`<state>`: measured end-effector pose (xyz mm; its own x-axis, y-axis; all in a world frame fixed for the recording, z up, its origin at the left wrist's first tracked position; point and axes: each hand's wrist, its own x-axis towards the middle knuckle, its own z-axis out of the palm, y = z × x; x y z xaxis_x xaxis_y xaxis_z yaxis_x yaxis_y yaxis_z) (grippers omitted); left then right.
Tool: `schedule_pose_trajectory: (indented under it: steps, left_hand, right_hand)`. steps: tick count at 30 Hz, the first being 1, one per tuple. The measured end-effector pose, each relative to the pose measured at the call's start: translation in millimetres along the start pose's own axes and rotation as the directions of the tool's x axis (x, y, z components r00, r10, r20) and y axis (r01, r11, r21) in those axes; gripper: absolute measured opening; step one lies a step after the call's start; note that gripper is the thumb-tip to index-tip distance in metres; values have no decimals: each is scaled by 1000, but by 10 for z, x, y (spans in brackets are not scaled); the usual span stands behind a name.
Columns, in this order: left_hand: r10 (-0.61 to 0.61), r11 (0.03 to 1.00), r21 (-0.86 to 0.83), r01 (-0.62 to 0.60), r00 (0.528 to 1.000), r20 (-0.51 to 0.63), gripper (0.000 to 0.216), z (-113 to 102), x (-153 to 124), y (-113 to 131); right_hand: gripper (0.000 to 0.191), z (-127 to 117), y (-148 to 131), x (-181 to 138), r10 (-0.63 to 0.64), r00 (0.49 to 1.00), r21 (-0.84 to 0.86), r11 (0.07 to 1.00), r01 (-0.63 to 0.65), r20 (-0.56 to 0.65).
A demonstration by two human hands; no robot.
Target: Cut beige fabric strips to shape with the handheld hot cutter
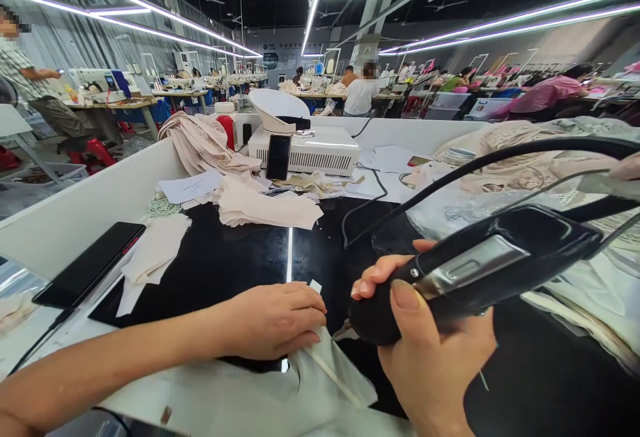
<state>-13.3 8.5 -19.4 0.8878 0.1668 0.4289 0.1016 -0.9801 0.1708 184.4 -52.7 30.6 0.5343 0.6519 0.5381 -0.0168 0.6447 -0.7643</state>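
My left hand (283,320) is at the near middle of the table, fingers bent together on the edge of a pale thin cloth (335,364). A small white tab (315,286) sticks up just past my fingertips. My right hand (425,344) is wrapped round a black corded hand tool (465,270) with a silver panel and a blunt rounded front. That front points left, close to my left fingers. The underside of the tool is mostly hidden. A black glossy board (240,264) lies under the work.
Pale cut pieces (270,205) lie beyond my hands, with a black tablet-like device (95,260) at left. A white box-shaped machine (305,147) and a phone (279,157) stand at the back. A thick black hose (480,157) arches over lacy cloth (540,144) at right. Co-workers sit farther off.
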Motion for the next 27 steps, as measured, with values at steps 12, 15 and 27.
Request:
schedule_pose_trajectory:
  steps: [12, 15, 27]
  left_hand:
    - [-14, 1000, -22, 17, 993, 121, 37, -68, -94, -229]
    - [-30, 1000, 6, 30, 983, 183, 36, -115, -104, -200]
    - [35, 990, 131, -51, 993, 117, 42, -12, -158, -137]
  right_hand:
    - [51, 4, -29, 9, -12, 1000, -20, 1000, 11, -11]
    - [53, 10, -39, 15, -20, 1000, -26, 999, 19, -19]
    - [46, 54, -68, 60, 2, 999, 19, 1000, -1, -43]
